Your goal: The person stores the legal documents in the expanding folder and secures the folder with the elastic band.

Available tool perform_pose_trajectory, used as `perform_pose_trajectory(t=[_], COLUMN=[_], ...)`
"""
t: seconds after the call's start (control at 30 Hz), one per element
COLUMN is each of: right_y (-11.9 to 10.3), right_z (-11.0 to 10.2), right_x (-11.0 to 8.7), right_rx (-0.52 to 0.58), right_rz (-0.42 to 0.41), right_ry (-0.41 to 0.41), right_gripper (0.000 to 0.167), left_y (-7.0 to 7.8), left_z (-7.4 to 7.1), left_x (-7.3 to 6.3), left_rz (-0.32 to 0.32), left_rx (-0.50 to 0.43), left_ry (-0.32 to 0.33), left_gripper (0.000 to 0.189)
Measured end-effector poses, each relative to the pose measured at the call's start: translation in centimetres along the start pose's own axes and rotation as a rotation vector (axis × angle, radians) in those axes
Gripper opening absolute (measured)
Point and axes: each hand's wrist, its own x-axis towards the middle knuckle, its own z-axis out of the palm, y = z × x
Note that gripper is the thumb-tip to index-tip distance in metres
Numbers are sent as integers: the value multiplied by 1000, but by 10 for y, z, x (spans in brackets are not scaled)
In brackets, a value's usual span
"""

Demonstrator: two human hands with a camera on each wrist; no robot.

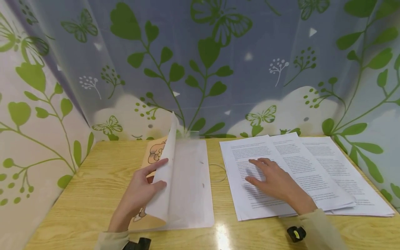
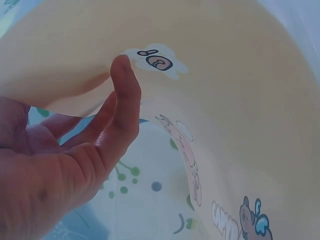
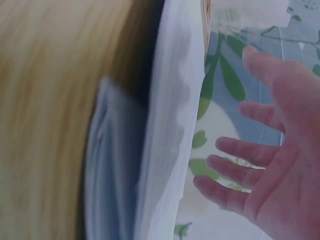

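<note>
A folder [image 1: 192, 191] lies at the middle left, its tan cover [image 2: 220, 75] with cartoon drawings lifted and bent upright. My left hand [image 1: 142, 191] holds this cover at its free side, thumb and a finger on the pale inner face. In the left wrist view, another finger of the left hand [image 2: 95, 135] touches the printed outer face. My right hand [image 1: 275, 180] hovers over the left stack of printed sheets [image 1: 247, 149], fingers spread and holding nothing. The right wrist view shows the right hand [image 3: 260, 155] apart from the stack's edge [image 3: 170, 110].
Two more stacks of printed sheets, a middle one [image 1: 287, 146] and a right one [image 1: 325, 149], fan out partly overlapped. A thin loop [image 1: 225, 172] lies between folder and sheets. Patterned curtain [image 1: 175, 45] closes off the back and sides of the wooden table [image 1: 93, 173].
</note>
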Motion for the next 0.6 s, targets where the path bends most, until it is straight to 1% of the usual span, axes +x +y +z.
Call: perform_pose_trajectory(t=[0.13, 0.23, 0.37, 0.6], right_y=[10, 18, 29, 44], right_z=[-5, -7, -8, -10], right_x=[-4, -7, -11, -18], right_rx=[-19, -33, -35, -43], right_rz=[48, 72, 89, 95], right_ry=[8, 9, 7, 14], right_gripper=[65, 67, 69, 68], left_y=[-1, -1, -2, -2], left_z=[1, 1, 1, 1], left_x=[0, 1, 2, 2], left_rz=[13, 1, -16, -3], left_rx=[-1, -3, -6, -9], left_ry=[-7, -7, -4, -17], left_gripper=[65, 65, 66, 66])
